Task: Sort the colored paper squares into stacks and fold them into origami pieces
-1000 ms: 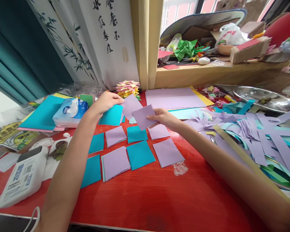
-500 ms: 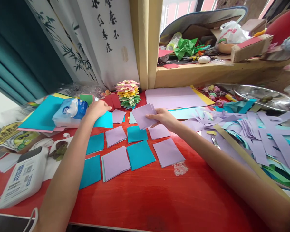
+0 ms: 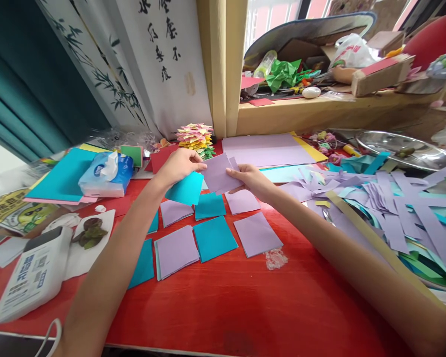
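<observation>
My right hand (image 3: 247,178) grips several lilac paper squares (image 3: 219,173), fanned a little, thumb on top. Close beside them my left hand (image 3: 184,166) pinches a teal paper square (image 3: 186,188), held above the table. The left fingertips come near the lilac squares' edge; I cannot tell whether they touch. Below lie rows of paper squares, among them a teal square (image 3: 215,239), a lilac stack (image 3: 177,253) with pale blue underneath, and a lilac square (image 3: 258,234) on the right. My left forearm partly covers the teal square (image 3: 143,265) at the left.
Behind the hands stands a folded-paper tower (image 3: 195,136). To the left are a tissue pack (image 3: 106,173) on teal sheets and a white device (image 3: 31,277). Paper strips (image 3: 394,208) heap up on the right, by a metal tray (image 3: 423,153). Large lilac sheets (image 3: 258,150) lie at the back.
My left hand has moved right, from the back left toward the right hand, carrying the teal square up off the table. The right hand keeps its lilac squares at nearly the same spot.
</observation>
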